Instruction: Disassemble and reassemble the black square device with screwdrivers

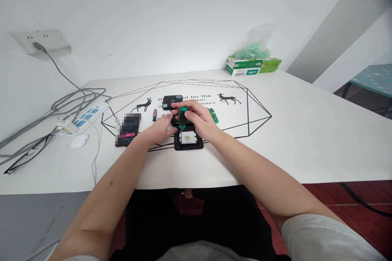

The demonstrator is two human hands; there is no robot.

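- Black housing point(188, 147), that's where our eyes go: it lies flat on the white tabletop point(232, 165), right below our two hands, its open side facing up.
- Our right hand point(202, 121) has a narrow, closed grip on the green-and-black screwdriver point(183, 119), fingers wrapped about the handle, thin metal shaft pointing down at the left part of the housing; whether the tip is seated, we cannot tell.
- Over to our left hand point(158, 131), palm down, fingers loosely spread beside the housing's upper left corner; whether it pinches an edge, we cannot tell.
- Technique, folks: we want that shaft square to the work, pressure straight down and light, so the tip doesn't skid across the pale plate point(194, 135).
- A steadying left hand would suit us here, fingers clear of the tip, because a slim shell like this could slide on a smooth surface.
- Now the materials! Matte, dark housing, apparently plastic, rectangular with softened corners; inside, the plate looks flat and smooth, a small golden square point(187, 138) on it.
- Just right of our right hand, a green circuit board point(213, 116); off left, a second screwdriver point(154, 114), reddish handle, blue collar; above, a labelled black piece point(172, 101), rounded at its corners.
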